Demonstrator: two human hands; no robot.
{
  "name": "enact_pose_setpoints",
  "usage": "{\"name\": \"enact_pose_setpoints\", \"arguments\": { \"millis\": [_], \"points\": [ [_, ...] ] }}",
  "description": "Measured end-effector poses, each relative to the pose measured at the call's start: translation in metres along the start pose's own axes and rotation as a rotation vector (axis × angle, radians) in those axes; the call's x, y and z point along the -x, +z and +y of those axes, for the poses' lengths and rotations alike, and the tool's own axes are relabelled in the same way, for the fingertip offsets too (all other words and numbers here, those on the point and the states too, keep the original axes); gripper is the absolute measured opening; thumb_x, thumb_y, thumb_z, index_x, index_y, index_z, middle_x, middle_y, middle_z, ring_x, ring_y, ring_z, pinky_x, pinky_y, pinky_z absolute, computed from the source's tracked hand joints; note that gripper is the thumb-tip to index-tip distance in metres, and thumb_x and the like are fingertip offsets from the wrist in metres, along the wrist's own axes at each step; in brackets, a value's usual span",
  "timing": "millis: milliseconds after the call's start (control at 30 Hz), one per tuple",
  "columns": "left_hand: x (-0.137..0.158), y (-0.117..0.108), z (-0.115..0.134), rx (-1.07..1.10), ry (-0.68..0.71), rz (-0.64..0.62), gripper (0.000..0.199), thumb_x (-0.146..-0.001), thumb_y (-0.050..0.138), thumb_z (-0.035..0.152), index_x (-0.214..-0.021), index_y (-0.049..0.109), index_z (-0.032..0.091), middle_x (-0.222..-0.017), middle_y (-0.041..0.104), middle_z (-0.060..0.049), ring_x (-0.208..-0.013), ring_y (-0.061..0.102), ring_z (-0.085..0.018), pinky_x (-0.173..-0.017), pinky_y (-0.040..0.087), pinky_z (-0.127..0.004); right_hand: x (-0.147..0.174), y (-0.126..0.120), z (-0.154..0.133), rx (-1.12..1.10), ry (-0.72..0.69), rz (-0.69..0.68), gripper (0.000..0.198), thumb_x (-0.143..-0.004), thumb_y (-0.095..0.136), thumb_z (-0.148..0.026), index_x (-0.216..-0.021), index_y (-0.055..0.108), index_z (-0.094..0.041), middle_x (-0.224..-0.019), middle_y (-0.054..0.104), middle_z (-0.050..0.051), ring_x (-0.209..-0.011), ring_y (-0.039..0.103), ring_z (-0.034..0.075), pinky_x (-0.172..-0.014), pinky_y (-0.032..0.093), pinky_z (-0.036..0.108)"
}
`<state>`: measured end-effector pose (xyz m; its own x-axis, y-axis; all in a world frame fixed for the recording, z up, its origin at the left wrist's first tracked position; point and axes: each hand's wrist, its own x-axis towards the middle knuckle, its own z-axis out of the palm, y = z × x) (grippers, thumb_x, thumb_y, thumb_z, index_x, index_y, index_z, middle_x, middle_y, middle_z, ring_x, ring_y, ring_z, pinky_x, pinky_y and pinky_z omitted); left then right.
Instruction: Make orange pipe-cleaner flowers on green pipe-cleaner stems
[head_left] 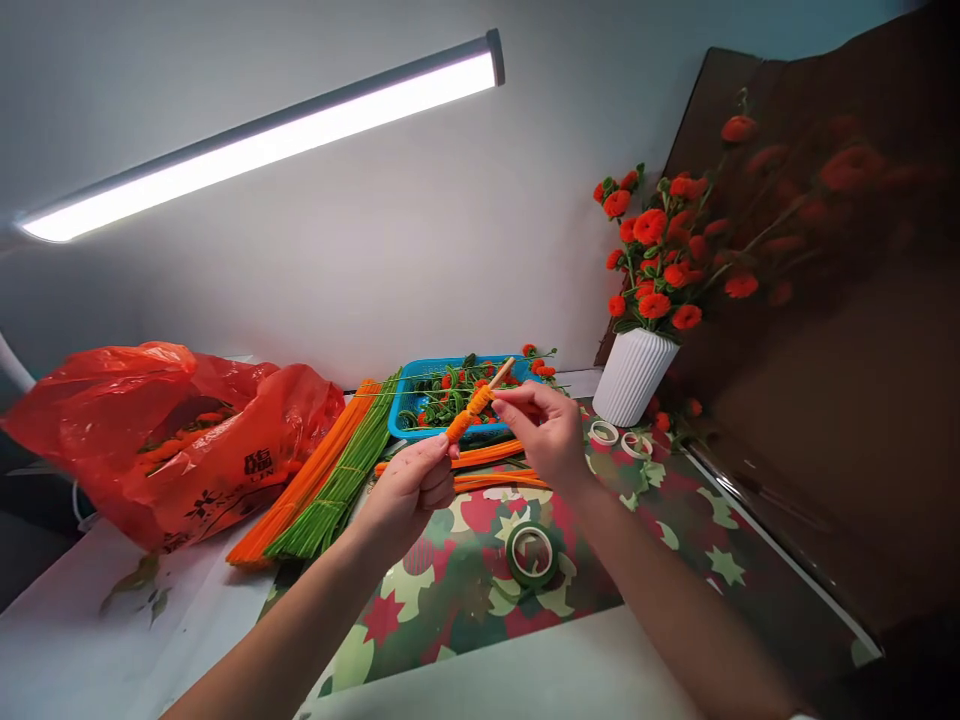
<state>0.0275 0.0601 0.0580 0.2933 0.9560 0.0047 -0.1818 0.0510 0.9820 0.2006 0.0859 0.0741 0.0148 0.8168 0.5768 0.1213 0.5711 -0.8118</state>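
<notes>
An orange pipe cleaner [469, 414] is coiled around a thin wooden stick [502, 372], whose bare tip points up and to the right. My left hand [414, 482] grips the lower end of the wrapped stick between thumb and fingers. Thumb and forefinger of my right hand [546, 425] are pinched together at the upper part of the coil, seemingly on the pipe cleaner's end. Both hands are raised over the table in front of a blue basket [397, 405] with green stems and red flowers in it. Loose orange pipe cleaners [495, 480] lie below the hands.
Bundles of orange [300, 480] and green pipe cleaners [337, 490] lie left of the basket, beside a red plastic bag [225, 490]. Green tape [512, 555] rests on the patterned mat [465, 625]. A white vase [636, 378] of red flowers stands right; a lamp [285, 135] shines above.
</notes>
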Motion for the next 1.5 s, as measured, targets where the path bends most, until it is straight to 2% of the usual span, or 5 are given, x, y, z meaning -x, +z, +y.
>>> {"name": "enact_pose_setpoints", "arguments": {
  "millis": [467,800,1100,1333,1500],
  "points": [
    [0.003,-0.027,0.021,-0.75,-0.03,-0.421,0.04,-0.086,0.051,0.048,-0.071,0.067,0.015,-0.058,0.042,0.003,-0.052,0.03,-0.011,-0.047,0.022,-0.023,-0.028,-0.057,0.016,0.132,0.353,-1.086,0.022,-0.073,0.067,-0.035,-0.077,0.073,-0.014,-0.065,0.064,0.001,-0.055,0.053,0.011,-0.05,0.04,0.021],
    [-0.009,-0.019,0.001,-0.566,-0.036,0.122,0.036,-0.071,0.067,0.048,-0.058,0.062,0.015,-0.05,0.041,0.005,-0.049,0.028,-0.01,-0.048,0.016,-0.024,-0.002,0.0,0.015,0.643,0.094,-0.367,0.024,-0.084,0.044,-0.008,-0.092,0.065,-0.018,-0.087,0.068,0.007,-0.082,0.059,0.021,-0.081,0.035,0.034],
    [-0.006,0.007,-0.022,-0.049,-0.146,0.057,0.041,-0.072,0.056,0.061,-0.073,0.046,0.021,-0.046,0.013,0.014,-0.043,0.006,-0.007,-0.042,0.013,-0.022,0.006,0.014,0.034,0.154,-0.026,0.042,0.009,-0.09,0.042,-0.025,-0.093,0.05,-0.023,-0.08,0.056,0.001,-0.075,0.054,0.017,-0.073,0.042,0.028],
    [-0.002,0.011,-0.026,0.18,-0.142,-0.06,0.045,-0.07,0.061,0.062,-0.073,0.042,0.021,-0.044,0.01,0.015,-0.041,0.004,-0.006,-0.041,0.015,-0.02,0.001,0.018,0.009,-0.308,0.079,0.072,0.013,-0.082,0.049,-0.025,-0.079,0.036,-0.024,-0.076,0.038,-0.004,-0.065,0.044,0.01,-0.064,0.043,0.021],
    [-0.002,0.003,-0.028,0.192,-0.136,-0.184,0.048,-0.068,0.065,0.063,-0.067,0.043,0.021,-0.043,0.009,0.015,-0.04,0.004,-0.005,-0.042,0.012,-0.021,-0.003,-0.002,0.005,-0.94,0.45,-0.334,0.023,-0.072,0.063,-0.024,-0.082,0.042,-0.025,-0.07,0.04,-0.006,-0.062,0.043,0.008,-0.066,0.044,0.021]
  ]
}}
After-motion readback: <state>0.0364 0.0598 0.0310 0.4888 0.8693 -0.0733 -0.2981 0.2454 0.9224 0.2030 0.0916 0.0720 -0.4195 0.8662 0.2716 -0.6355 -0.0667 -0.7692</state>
